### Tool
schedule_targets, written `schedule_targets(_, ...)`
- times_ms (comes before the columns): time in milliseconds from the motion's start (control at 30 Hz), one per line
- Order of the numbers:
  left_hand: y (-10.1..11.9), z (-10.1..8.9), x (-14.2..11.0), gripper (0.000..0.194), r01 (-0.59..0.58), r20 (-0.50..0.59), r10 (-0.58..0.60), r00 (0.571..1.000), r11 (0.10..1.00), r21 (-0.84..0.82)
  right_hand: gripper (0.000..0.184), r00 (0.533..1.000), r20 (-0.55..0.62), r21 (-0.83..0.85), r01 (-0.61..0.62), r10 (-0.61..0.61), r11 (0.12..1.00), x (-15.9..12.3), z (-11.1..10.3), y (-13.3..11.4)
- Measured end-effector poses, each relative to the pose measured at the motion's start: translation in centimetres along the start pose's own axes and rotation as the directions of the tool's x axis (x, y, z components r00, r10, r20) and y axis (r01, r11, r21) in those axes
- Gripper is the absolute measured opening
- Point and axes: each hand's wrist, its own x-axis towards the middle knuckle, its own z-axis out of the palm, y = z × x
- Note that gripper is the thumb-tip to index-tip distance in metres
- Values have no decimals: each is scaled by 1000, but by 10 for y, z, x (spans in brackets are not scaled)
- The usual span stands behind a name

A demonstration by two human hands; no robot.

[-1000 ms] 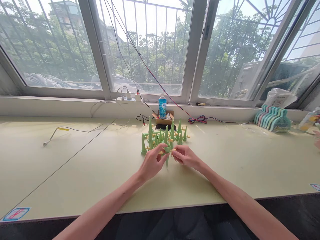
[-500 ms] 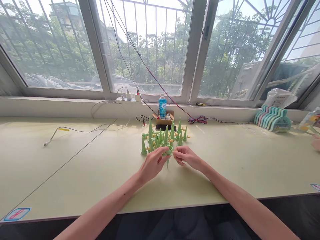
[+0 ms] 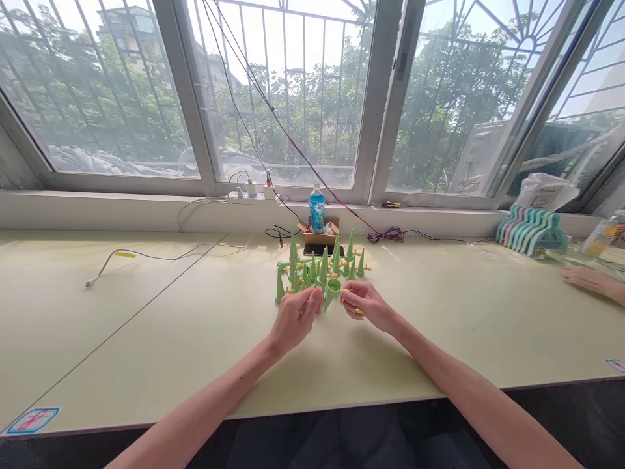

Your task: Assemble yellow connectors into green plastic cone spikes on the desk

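bare hands (image 3: 295, 318) (image 3: 368, 306) | bare forearms (image 3: 217, 400) | small dark spot (image 3: 241, 377), left forearm

"What kind of room is this?"
"Maybe a workroom. There's a long counter (image 3: 146, 352) with stickers (image 3: 33, 420) by its edge, and lots of green spikes (image 3: 324, 267) on top."
"Anyone else?"
"Yes, another person (image 3: 588, 279) is at the counter too."

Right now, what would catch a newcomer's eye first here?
Probably the cluster of green cones at mid-table, most standing point up, with one tilted cone, open end up, between the left hand and right hand. Next, the blue bottle by the open carton behind that cluster. Then the mostly teal row of pieces near the sill, far right.
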Motion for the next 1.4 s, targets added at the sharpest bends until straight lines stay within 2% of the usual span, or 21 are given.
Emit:
schedule_targets(67, 0, 0, 1, 60, 64, 40, -61, 997, 996, -66, 33, 1000, 16, -21, 15, -15, 1000, 0, 1, -1)
schedule_targets(167, 1, 1, 3, 67, 188, 110, -171, 979, 967, -173, 33, 999, 31, -39, 18, -17, 999, -1, 1, -3)
schedule_targets(267, -1, 2, 5, 70, 270, 187, -230, 955, 936, -227, 34, 999, 38, -67, 10, -7, 998, -1, 0, 0)
schedule_targets(400, -4, 2, 5, 66, 314, 236, -259, 937, 919, -239, 34, 999, 49, -99, 9, -5, 995, 0, -2, 4)
schedule_targets(1033, 9, -6, 3, 49, 196, 227, -161, 960, 971, -137, 35, 998, 57, -168, 16, -6, 986, 0, -5, 8)
schedule_targets(1400, 7, -6, 2, 40, 155, 246, -130, 961, 984, -87, 35, 998, 58, -195, -4, 16, 981, -2, -5, 5)
